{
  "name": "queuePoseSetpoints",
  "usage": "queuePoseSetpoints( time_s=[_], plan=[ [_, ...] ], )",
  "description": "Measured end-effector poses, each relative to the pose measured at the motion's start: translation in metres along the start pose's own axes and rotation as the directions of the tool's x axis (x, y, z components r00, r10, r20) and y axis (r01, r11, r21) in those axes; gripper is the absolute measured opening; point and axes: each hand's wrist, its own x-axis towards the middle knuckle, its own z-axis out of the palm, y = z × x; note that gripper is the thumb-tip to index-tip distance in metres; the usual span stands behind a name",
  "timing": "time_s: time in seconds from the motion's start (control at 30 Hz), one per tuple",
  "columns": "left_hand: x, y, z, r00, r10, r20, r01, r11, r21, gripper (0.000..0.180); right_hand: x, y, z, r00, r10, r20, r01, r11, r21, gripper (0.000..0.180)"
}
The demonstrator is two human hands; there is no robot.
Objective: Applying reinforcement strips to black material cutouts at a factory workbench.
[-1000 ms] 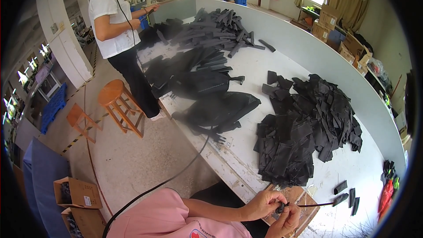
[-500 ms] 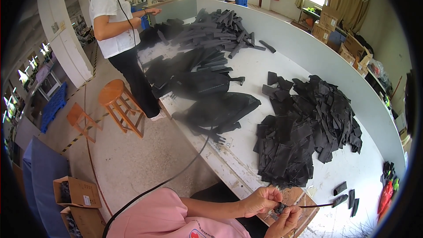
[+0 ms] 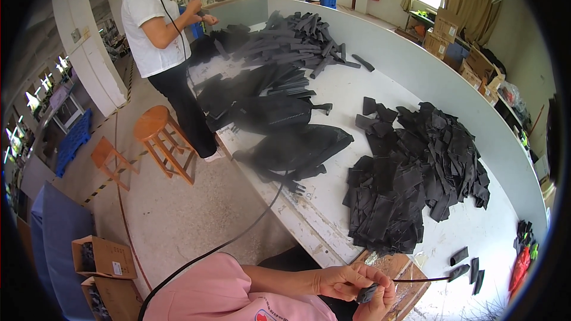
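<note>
My left hand (image 3: 348,279) comes in from the lower left, its fingers closed at the top of a small dark fabric piece (image 3: 367,293). Against it, below and to the right, my right hand (image 3: 380,302) pinches the same piece, and the fingers of both hands nearly touch. A thin dark rod (image 3: 421,279) runs rightward from beside my fingers; whether the fabric touches it is hidden. Its far end meets a short black fabric tube (image 3: 458,271) on the white table. Under my hands lies a wooden board (image 3: 410,270).
A large heap of flat black fabric pieces (image 3: 410,178) covers the table ahead. Black bags (image 3: 303,145) and rolled tubes (image 3: 297,41) lie farther off. A cable (image 3: 238,235) crosses at left. A person (image 3: 157,30) stands beyond a wooden stool (image 3: 157,125).
My hands have shifted slightly left and closer together. The fabric piece, crumpled between them before, now shows as a smoother folded shape. The other person's hands have come up together.
</note>
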Motion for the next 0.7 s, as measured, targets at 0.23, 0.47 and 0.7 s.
queuePoseSetpoints(
  time_s=[0.23, 0.47, 0.7],
  plan=[
    [0.003, 0.003, 0.013, 0.977, 0.121, -0.176, -0.060, 0.947, 0.316, 0.027, 0.000, 0.011, -0.018, 0.995, 0.094, 0.034, -0.094, 0.996, 0.001, 0.024],
    [-0.003, 0.011, 0.014, 0.996, 0.044, -0.083, -0.011, 0.930, 0.368, 0.030, 0.002, 0.014, -0.025, 0.993, 0.107, 0.056, -0.106, 0.994, -0.019, 0.026],
    [-0.005, 0.015, 0.017, 0.993, -0.116, 0.002, 0.106, 0.914, 0.392, 0.039, -0.001, 0.019, -0.032, 0.972, 0.157, 0.172, -0.182, 0.973, 0.143, 0.026]
  ],
)
